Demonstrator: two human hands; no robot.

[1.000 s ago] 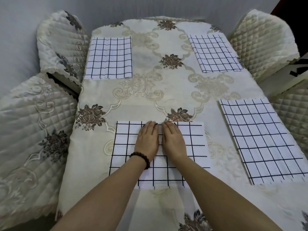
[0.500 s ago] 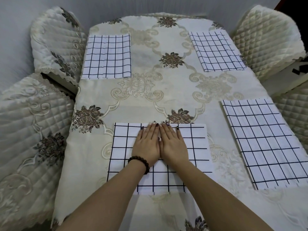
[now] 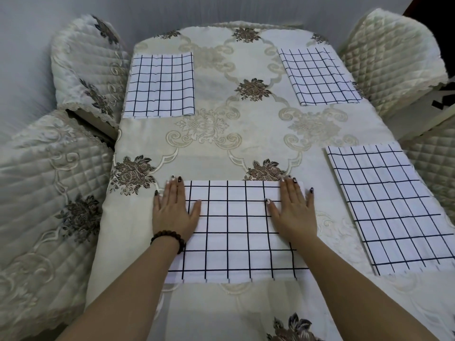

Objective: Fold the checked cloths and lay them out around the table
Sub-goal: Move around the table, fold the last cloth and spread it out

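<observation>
both grips (image 3: 173,212) (image 3: 294,210) flat — cream floral tablecloth (image 3: 246,134)

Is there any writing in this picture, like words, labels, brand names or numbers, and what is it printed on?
None can be read.
The four checked cloths, such as the near one under the left hand and right hand, carry only grid lines.
The tablecloth and chair covers bear only flower and scroll patterns.
A black mark on a white surface at the right edge is cut off and cannot be read.
</observation>
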